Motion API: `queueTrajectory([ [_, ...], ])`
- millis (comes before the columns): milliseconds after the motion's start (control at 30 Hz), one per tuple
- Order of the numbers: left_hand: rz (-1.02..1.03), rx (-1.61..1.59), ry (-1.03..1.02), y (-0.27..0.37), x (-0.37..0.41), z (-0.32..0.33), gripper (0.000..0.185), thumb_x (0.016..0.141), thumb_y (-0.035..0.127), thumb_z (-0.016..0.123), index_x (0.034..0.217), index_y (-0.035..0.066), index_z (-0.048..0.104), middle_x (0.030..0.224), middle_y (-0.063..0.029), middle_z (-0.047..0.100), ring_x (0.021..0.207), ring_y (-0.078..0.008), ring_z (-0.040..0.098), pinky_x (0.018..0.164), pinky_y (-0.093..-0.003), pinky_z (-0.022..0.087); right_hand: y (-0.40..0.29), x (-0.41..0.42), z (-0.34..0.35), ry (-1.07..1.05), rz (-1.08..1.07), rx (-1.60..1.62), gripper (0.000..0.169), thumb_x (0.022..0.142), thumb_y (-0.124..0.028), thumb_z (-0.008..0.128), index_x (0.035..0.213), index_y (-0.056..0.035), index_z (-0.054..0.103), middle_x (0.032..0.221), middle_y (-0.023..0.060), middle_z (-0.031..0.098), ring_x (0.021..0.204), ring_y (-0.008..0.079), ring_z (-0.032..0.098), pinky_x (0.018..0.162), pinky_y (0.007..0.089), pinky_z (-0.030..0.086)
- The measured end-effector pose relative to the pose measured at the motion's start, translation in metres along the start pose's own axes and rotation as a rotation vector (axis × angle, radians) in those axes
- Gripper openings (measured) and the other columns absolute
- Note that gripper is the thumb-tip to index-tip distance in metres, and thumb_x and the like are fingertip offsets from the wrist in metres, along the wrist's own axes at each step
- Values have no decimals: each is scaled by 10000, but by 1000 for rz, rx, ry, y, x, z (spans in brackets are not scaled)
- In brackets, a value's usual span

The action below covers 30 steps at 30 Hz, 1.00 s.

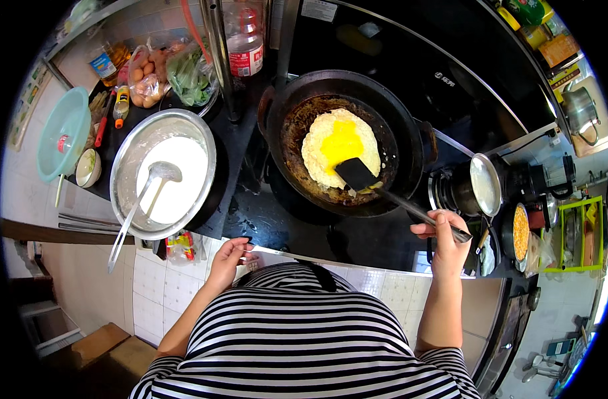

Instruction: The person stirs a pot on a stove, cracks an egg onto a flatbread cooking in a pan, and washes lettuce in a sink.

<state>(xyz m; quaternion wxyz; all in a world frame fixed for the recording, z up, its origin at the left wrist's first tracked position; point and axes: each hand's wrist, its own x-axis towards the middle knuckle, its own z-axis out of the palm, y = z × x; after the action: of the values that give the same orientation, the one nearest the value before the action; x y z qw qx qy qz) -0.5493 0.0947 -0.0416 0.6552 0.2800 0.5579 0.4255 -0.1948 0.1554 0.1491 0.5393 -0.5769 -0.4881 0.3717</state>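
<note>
My right hand [446, 239] grips the handle of a spatula [356, 173] with a flat black blade. That blade rests on a round pale pancake [314, 142] in a dark iron wok [404, 149] on the stove. Bright yellow beaten egg [343, 142] lies over the middle of the pancake, partly under the blade. Near the counter's front edge, my left hand [231, 257] holds nothing, its fingers loosely curled and apart. To its upper left stands a large metal bowl [122, 159] of white batter [184, 194], with a metal ladle [165, 172] leaning in it.
At the back left are bagged eggs [143, 75], bagged leafy greens [189, 75] and a large plastic bottle [244, 55]. A teal basin [59, 134] and a small bowl [88, 168] sit far left. A pot [483, 184] and a dish of orange food bits [521, 232] stand right.
</note>
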Motion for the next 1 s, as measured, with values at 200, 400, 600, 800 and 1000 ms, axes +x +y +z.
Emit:
queueTrajectory([
  [200, -22, 26, 5, 0, -1, 1, 243, 923, 169, 410, 1104, 32, 495, 983, -61, 577, 822, -115, 542, 736, -241, 434, 14, 17, 19, -73, 51, 18, 182, 879, -149, 525, 909, 25, 569, 803, 113, 630, 687, 163, 639, 576, 217, 475],
  [400, -21, -3, 27, -2, -5, -1, 242, 910, 187, 444, 1093, 43, 508, 963, -49, 583, 830, -119, 543, 711, -238, 426, 9, 30, 29, -83, 20, 32, 210, 880, -174, 522, 937, 25, 561, 755, 119, 650, 659, 142, 623, 584, 208, 465],
  [600, -21, 0, 39, -6, -8, -4, 252, 905, 196, 454, 1094, 38, 513, 951, -49, 582, 829, -121, 549, 702, -236, 431, 15, 46, 31, -129, 58, 45, 217, 879, -180, 520, 937, 25, 554, 755, 128, 650, 642, 143, 617, 573, 213, 462],
  [800, -21, 7, 46, -9, -12, -5, 253, 908, 202, 450, 1090, 38, 514, 951, -48, 580, 831, -121, 549, 704, -235, 434, 23, 58, 37, -125, 77, 70, 212, 880, -175, 509, 937, 24, 550, 734, 139, 647, 622, 144, 613, 564, 219, 467],
  [1000, -22, 12, 51, -9, -14, -6, 247, 913, 200, 440, 1088, 42, 516, 955, -48, 579, 827, -117, 545, 704, -232, 431, 26, 71, 38, -112, 56, 61, 213, 881, -189, 501, 924, 14, 546, 733, 145, 646, 602, 156, 613, 533, 216, 465],
])
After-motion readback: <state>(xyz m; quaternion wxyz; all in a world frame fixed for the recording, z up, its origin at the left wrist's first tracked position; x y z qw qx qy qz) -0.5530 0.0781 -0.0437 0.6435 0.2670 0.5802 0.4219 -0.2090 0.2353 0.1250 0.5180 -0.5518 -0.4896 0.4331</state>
